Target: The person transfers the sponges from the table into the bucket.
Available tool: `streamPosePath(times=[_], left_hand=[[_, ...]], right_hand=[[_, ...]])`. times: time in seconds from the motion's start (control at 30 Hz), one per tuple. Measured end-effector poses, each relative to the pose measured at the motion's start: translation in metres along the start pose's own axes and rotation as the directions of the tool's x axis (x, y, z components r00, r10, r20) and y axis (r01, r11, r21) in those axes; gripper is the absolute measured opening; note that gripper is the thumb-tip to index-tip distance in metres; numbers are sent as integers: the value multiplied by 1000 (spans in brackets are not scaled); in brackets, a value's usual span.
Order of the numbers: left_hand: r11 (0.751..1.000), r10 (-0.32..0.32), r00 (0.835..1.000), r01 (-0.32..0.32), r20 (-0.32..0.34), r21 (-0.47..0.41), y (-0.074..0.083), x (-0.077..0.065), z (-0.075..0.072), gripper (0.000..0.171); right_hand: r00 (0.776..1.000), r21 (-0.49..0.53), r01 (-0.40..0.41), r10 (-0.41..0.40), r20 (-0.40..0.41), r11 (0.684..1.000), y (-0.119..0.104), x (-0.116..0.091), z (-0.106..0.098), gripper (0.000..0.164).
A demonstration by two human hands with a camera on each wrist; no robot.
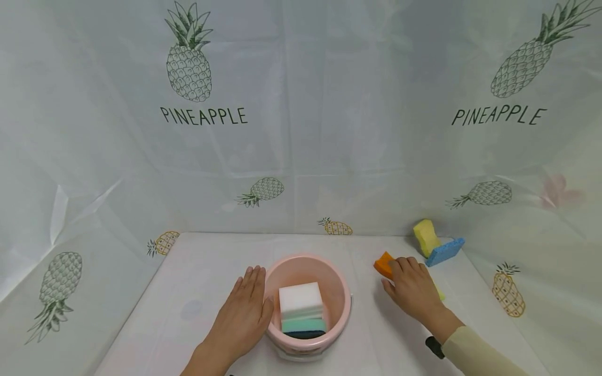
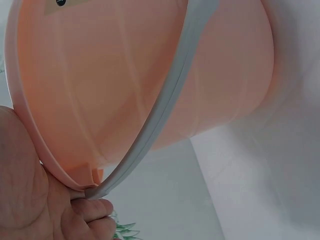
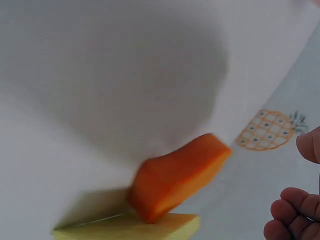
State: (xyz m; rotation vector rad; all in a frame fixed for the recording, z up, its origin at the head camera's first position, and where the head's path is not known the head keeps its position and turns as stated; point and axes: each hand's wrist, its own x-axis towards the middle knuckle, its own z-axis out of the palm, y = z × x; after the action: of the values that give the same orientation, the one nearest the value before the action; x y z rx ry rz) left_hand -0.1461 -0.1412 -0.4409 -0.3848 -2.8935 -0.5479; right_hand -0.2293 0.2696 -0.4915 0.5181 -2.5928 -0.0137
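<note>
A pink bucket (image 1: 347,303) stands at the middle of the table. My left hand (image 1: 242,316) lies against its left rim with fingers straight; in the left wrist view it touches the rim near the grey handle (image 2: 162,107). Inside the bucket sit a white sponge block (image 1: 300,297) and a mint-green sponge (image 1: 303,325) with a dark layer. My right hand (image 1: 411,287) hovers above an orange sponge (image 1: 383,264), fingers bent loosely. The right wrist view shows a gap between those fingers and the orange sponge, which leans on a yellow sponge (image 3: 130,230).
At the table's back right corner, another yellow sponge (image 1: 426,237) stands beside a blue sponge (image 1: 444,252). Pineapple-printed sheeting (image 1: 329,130) rises behind the white tabletop (image 1: 207,266) and along both sides.
</note>
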Motion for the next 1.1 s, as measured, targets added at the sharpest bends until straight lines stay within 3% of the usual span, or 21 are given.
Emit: streamPosePath(times=[0.3, 0.67, 0.87, 1.1], left_hand=[[1000, -1, 1000, 1, 8, -13, 0, 0, 0, 62], [1000, -7, 1000, 7, 11, -21, -1, -1, 0, 62], [1000, -4, 1000, 5, 14, -29, -1, -3, 0, 61], [1000, 10, 1000, -10, 3, -8, -2, -2, 0, 62]], right_hand=[[998, -40, -17, 20, 65, 999, 21, -15, 17, 40], [967, -133, -114, 141, 212, 984, 49, -12, 22, 62], [954, -89, -108, 128, 271, 990, 53, -10, 30, 72], [916, 8, -242, 226, 332, 970, 57, -9, 39, 66]])
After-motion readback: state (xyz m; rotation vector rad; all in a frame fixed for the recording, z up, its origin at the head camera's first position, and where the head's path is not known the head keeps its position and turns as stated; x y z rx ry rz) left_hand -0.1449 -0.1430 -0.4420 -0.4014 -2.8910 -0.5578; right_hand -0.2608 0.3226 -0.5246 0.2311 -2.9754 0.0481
